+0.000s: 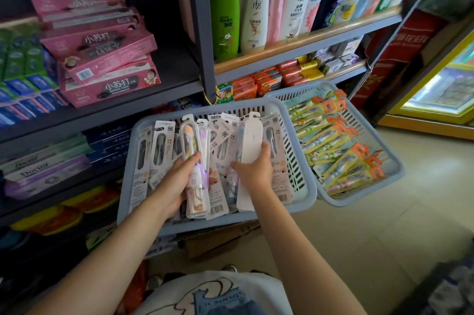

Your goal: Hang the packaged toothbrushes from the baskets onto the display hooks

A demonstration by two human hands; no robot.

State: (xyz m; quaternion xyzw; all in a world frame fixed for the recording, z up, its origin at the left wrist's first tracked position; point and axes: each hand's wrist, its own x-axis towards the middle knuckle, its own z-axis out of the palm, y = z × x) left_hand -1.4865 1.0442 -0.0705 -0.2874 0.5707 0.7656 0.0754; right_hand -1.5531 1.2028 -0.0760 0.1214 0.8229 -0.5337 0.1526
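Over the near basket [305, 194], the left hand [177, 181] is gripping a clear toothbrush pack [194, 168] with fingers curled round it; the right hand [254, 168] is pinching a white-backed pack [250, 140]. More packs are lying in this basket and in the far basket [395, 176] touching its right edge

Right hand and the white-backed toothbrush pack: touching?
Touching. The head view shows the right hand gripping the white-backed toothbrush pack, thumb across its back, above the left basket.
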